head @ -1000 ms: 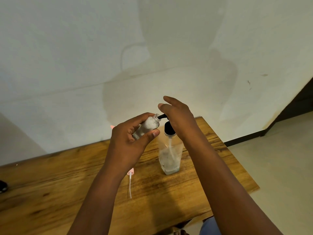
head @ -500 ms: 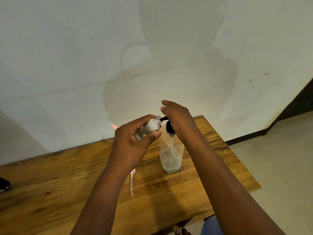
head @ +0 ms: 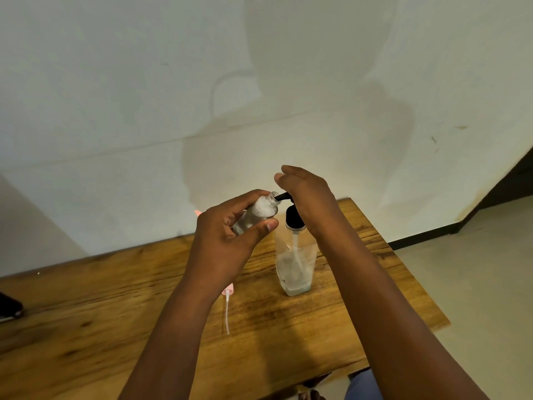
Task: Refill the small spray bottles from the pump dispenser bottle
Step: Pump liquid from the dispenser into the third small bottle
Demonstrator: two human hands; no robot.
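A clear pump dispenser bottle (head: 294, 267) with a black pump head stands on the wooden table (head: 288, 327); little liquid shows at its bottom. My left hand (head: 230, 238) grips a small clear spray bottle (head: 259, 212), tilted, with its open neck against the black nozzle (head: 282, 196). My right hand (head: 308, 194) rests on top of the pump head with fairly straight fingers and hides most of it. A pink spray cap with a white dip tube (head: 227, 310) lies on the table below my left wrist.
The table's right edge (head: 403, 255) and front edge are close, with bare floor (head: 476, 284) beyond. A white wall stands right behind the table. A pink object (head: 198, 212) peeks out behind my left hand. A dark thing (head: 8, 308) lies at the far left.
My right hand pressed down on the pump head half a second ago and has risen again. The small bottle stays at the nozzle, held by my left hand.
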